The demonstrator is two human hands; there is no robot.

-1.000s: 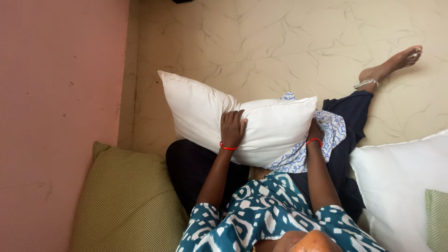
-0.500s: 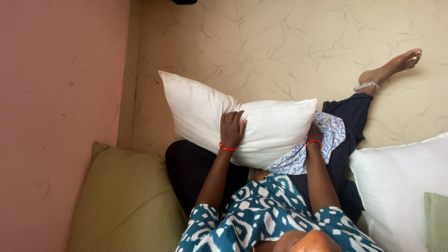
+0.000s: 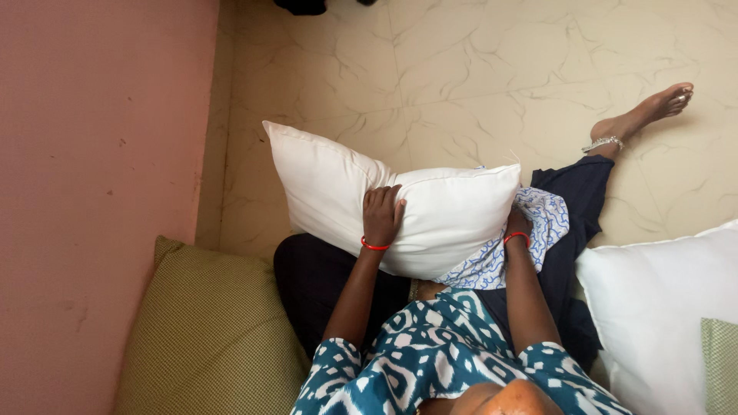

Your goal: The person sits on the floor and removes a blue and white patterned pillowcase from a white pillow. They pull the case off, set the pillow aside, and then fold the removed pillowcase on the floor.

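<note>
White pillow [image 3: 430, 211] on lap, above dark trousers [image 3: 323, 280]. Left hand [image 3: 382, 215] flat on pillow face, fingers curled, pressing fabric. Right hand [image 3: 519, 223] at pillow's right end, mostly hidden inside blue-patterned cover [image 3: 538, 223]; finger state cannot tell. Cover bunched at pillow's right lower corner. Green cushion [image 3: 211, 330] left-below pillow, against pink wall [image 3: 100, 192]. Second white pillow [image 3: 661, 307] right of pillow. Tiled floor [image 3: 461, 77] beyond.
</note>
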